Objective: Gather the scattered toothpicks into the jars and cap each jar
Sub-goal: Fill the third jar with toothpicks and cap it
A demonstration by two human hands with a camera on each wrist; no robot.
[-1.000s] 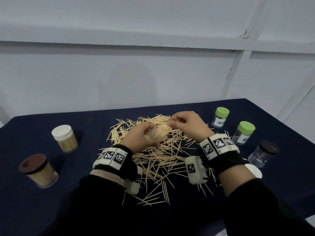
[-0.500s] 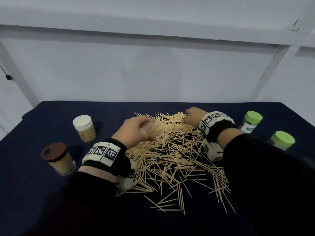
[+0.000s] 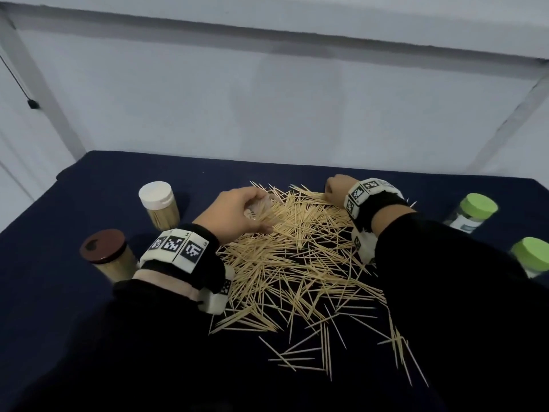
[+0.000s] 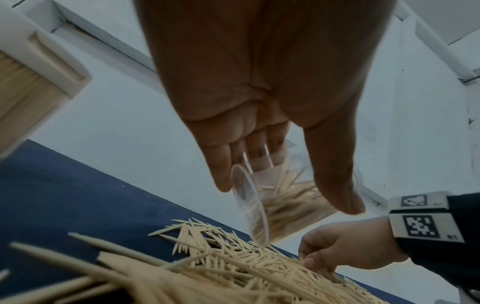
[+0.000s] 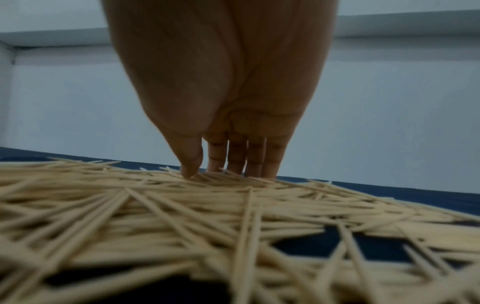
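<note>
Left hand (image 4: 262, 98) grips a clear jar (image 4: 270, 197); right hand (image 5: 223, 98), fingers extended, touches the toothpicks (image 5: 182, 216)

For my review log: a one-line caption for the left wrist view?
Left hand tilts a clear jar over scattered toothpicks.

Black sleeves (image 3: 445, 278); white wristbands (image 3: 178, 248) with black square-code markers, black straps.

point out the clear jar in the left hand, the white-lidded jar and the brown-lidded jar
clear jar (image 4: 250, 207), left wrist view, on its round transparent base
white-lidded jar (image 3: 156, 195), head view, on the white lid
brown-lidded jar (image 3: 102, 244), head view, on the brown lid
</note>
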